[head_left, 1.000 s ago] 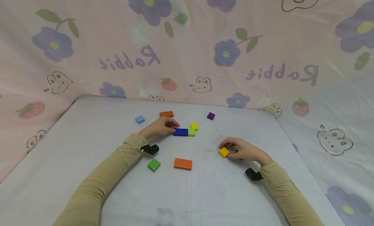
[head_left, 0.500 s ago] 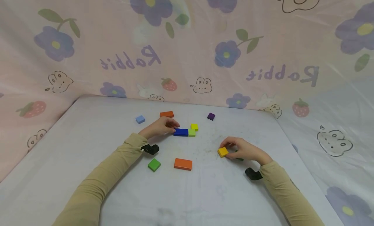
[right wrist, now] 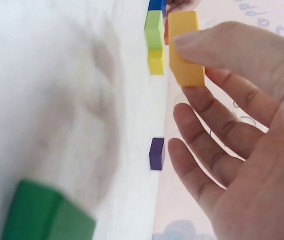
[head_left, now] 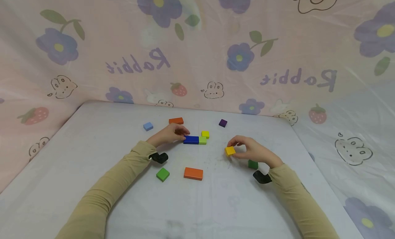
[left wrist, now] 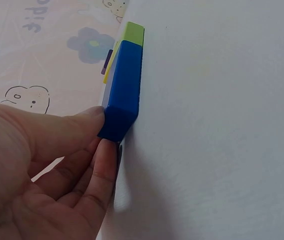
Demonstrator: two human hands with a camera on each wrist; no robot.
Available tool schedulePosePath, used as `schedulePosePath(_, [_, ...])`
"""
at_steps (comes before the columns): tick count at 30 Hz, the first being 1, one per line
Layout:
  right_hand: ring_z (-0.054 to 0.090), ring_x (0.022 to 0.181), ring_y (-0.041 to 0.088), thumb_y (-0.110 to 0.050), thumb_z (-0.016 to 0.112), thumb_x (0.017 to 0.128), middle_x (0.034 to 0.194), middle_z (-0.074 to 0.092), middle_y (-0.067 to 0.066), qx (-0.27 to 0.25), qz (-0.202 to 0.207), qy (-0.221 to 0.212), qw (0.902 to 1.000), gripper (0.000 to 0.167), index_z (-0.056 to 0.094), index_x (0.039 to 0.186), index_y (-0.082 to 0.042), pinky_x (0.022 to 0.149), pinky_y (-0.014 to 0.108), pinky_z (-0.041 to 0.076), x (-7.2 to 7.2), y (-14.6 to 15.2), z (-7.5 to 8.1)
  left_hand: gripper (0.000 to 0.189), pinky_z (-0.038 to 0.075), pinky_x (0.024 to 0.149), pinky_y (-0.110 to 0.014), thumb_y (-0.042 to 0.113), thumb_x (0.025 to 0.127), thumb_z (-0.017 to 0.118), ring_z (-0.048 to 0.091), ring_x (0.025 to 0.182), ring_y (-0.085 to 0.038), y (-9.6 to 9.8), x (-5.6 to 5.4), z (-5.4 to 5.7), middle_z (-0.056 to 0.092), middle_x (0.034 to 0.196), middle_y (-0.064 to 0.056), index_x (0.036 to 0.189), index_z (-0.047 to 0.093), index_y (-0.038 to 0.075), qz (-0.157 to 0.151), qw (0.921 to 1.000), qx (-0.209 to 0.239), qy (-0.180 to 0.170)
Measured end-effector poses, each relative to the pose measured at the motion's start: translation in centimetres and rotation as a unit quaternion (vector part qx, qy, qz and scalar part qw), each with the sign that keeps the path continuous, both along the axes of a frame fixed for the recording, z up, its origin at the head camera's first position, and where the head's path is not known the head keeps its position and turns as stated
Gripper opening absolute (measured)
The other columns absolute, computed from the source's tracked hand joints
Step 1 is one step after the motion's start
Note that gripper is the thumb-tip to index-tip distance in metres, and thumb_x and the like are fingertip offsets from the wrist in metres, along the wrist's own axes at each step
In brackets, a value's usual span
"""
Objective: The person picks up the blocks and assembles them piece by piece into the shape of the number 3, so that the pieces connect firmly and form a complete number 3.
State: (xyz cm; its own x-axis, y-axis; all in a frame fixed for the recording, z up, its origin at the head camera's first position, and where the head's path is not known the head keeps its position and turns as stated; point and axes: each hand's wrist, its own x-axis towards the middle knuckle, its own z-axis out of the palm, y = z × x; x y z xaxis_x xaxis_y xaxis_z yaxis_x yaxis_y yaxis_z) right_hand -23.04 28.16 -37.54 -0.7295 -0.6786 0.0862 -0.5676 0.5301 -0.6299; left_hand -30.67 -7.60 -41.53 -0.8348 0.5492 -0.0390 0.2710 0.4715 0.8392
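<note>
I'm seeing the left hand point(head_left: 169, 134) gripping the blue block point(head_left: 191, 140) and the right hand point(head_left: 253, 150) pinching the dark-yellow block point(head_left: 230, 151) nearer the tabletop's point(head_left: 216, 208) right edge, where a weak pinch could be dropping it.

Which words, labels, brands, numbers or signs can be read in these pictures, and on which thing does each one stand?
"Rabbit": mirror-reversed, on the left half of the patterned curtain in the head view.
"Rabbit": mirror-reversed again, farther right on the same curtain.
Purple letters on the curtain in both wrist views: turned and partial, not surely readable.
Dark mark on the right sleeve: too small to read.
Coloured blocks: no readable text.
</note>
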Motion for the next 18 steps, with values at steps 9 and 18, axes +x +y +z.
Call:
schedulePosePath(9, [0.054,0.104,0.023,-0.004,0.074,0.082,0.110,0.063,0.003,-0.010,-0.011,0.010,0.9998,0.033,0.062,0.112,-0.007,0.094,0.049,0.043,-0.8,-2.6,0.3,0.026,0.049,0.085,-0.029,0.000,0.090,0.064,0.059,0.090,-0.019,0.0,0.0,0.0,0.066,0.108,-0.006,0.115,0.066,0.004,0.002,1.0000,-0.001,-0.002])
schedulePosePath(18, [0.055,0.100,0.017,-0.007,0.076,0.081,0.106,0.063,-0.004,0.005,-0.023,0.022,0.9995,0.031,0.063,0.108,-0.012,0.091,0.043,0.046,-1.7,-4.9,-0.1,0.026,0.049,0.086,-0.030,0.001,0.090,0.064,0.059,0.091,-0.019,0.0,0.1,0.1,0.066,0.109,-0.007,0.115,0.066,0.003,0.000,1.0000,0.003,-0.002])
